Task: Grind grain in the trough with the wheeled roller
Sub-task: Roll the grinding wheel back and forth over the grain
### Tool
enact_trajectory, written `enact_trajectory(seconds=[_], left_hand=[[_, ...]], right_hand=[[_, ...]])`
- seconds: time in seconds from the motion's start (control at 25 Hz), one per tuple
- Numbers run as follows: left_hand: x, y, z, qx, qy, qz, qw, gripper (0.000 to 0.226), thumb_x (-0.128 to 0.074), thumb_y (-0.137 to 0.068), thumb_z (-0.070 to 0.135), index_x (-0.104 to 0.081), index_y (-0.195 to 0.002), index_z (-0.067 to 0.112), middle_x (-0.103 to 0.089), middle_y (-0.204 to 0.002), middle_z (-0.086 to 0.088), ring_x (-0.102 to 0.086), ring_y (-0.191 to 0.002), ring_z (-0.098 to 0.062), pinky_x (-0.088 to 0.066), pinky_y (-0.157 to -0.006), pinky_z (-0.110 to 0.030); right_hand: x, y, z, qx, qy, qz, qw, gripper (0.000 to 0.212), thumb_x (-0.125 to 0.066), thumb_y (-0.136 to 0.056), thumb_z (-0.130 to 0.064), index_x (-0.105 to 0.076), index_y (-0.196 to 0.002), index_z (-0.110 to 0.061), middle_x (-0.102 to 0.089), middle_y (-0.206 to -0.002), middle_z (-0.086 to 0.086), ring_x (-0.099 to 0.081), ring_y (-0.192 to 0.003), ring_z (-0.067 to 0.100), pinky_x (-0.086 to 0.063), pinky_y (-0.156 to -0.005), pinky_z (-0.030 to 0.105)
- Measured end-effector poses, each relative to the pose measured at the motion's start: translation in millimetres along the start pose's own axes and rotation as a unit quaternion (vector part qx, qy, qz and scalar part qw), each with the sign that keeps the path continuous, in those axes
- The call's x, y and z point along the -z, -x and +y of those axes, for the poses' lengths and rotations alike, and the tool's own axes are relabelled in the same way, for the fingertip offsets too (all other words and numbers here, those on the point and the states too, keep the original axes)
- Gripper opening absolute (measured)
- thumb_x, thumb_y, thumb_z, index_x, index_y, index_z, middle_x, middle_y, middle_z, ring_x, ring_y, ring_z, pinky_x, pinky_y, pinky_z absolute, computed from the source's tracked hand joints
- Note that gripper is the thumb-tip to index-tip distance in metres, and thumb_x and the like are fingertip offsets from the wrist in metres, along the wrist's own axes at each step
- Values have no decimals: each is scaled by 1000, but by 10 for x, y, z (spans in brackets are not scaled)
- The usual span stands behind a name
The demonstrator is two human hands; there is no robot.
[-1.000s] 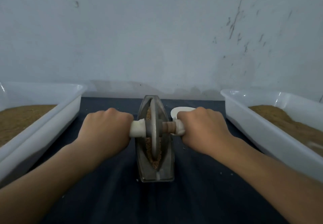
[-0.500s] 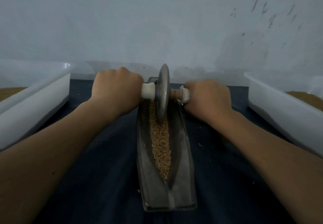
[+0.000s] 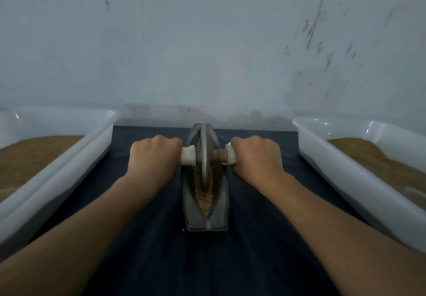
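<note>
The left hand (image 3: 154,158) and right hand (image 3: 255,157) grip the roller (image 3: 204,157) handles; wheel seemingly midway in the trough (image 3: 189,203), open cloth (image 3: 253,238) beside.

Grey trough (image 3: 221,200), tan grain (image 3: 204,200)

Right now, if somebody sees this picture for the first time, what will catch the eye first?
First, the grey wheeled roller standing in the narrow metal trough at the centre, over a line of grain. The left hand and the right hand grip its axle, one on each side. White trays partly filled with something brown flank the scene: the left tray and the right tray.
</note>
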State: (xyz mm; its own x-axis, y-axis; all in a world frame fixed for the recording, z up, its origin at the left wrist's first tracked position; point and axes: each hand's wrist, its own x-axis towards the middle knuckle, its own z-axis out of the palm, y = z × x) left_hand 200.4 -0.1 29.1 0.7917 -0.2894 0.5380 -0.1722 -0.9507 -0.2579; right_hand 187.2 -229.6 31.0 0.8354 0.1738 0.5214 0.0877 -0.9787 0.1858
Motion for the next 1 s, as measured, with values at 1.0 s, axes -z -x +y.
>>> enact_trajectory(seconds=[1.0], left_hand=[[716,508,-122,-22,18,-19,999,24,-61,-80,22,-37,-81,26,-39,-67,7,-38,-55,-18,-19,-46,-28]], right_hand=[[691,539,-109,-14,16,2,1000,25,-66,-75,-18,-43,-80,-26,-48,-67,-7,-38,-56,22,-24,-52,30]])
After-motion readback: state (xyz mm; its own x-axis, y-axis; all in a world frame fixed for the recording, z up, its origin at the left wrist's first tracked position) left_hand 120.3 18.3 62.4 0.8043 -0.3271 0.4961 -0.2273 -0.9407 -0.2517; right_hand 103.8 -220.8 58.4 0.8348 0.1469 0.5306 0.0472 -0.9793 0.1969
